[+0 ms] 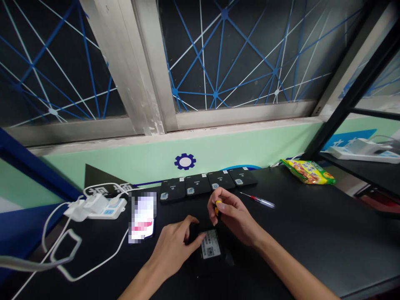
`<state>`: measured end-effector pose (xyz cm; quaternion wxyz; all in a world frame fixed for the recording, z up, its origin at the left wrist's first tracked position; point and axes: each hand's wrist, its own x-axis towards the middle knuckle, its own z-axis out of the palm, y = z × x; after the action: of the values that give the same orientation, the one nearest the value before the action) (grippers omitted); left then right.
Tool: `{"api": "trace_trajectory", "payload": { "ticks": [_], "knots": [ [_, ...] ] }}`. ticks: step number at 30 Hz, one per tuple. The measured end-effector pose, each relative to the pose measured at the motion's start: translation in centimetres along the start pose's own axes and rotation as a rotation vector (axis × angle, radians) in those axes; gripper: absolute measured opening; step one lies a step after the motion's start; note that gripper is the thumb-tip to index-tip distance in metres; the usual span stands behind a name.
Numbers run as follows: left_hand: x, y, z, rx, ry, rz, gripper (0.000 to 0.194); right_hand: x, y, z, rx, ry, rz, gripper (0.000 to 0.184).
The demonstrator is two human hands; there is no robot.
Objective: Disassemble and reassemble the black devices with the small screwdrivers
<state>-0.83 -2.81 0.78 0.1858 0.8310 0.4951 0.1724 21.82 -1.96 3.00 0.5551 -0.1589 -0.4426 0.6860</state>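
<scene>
A flat black box-shaped device (210,264) lies on the dark table in front of me, its white printed label (211,244) facing up. My left hand (176,241) holds its left side, thumb on the label's edge and fingers curled at the far edge. Over the device's far end, my right hand (231,212) pinches a small yellow-and-black screwdriver (218,205); most of it, including the tip, is hidden by the fingers. A second screwdriver (258,201), with a red and clear handle, lies on the table right of my right hand.
Several black boxes (198,185) with round stickers stand in a row along the wall. To the left are a lit phone (143,216), a white power strip (108,208) and loose white cables (93,271). A yellow-green snack bag (309,171) sits at the back right, near a black shelf frame (336,114).
</scene>
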Motion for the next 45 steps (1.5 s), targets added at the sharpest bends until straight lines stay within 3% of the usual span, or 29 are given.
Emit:
{"api": "trace_trajectory", "payload": {
  "ticks": [4,9,15,22,26,33,39,45],
  "knots": [
    [0.01,-0.17,0.08,-0.01,-0.009,0.001,0.032,-0.04,0.2,-0.05,0.004,-0.017,-0.009,0.018],
    [-0.03,-0.19,0.05,-0.007,-0.015,-0.009,0.033,0.01,-0.05,0.14,-0.055,0.019,0.009,0.042],
    [0.02,-0.25,0.17,0.009,-0.005,0.001,0.03,0.18,0.11,-0.06,-0.025,0.038,-0.028,0.015],
    [0.11,-0.38,0.19,0.0,-0.005,0.007,0.03,0.1,0.07,-0.08,0.019,0.021,-0.03,0.018],
    [0.05,-0.39,0.14,-0.01,-0.014,0.001,0.031,0.08,-0.28,0.22,-0.047,0.028,-0.023,0.041],
    [0.1,-0.66,0.29,0.001,-0.009,0.007,0.03,0.18,0.01,0.0,-0.032,0.039,-0.045,0.015],
    [-0.03,-0.79,0.53,-0.009,0.014,0.011,0.031,0.17,0.06,0.06,0.023,-0.016,-0.021,0.016],
    [-0.07,-0.96,0.74,0.005,0.042,0.028,0.03,0.03,0.07,-0.06,0.006,0.021,-0.031,0.024]
  ]
}}
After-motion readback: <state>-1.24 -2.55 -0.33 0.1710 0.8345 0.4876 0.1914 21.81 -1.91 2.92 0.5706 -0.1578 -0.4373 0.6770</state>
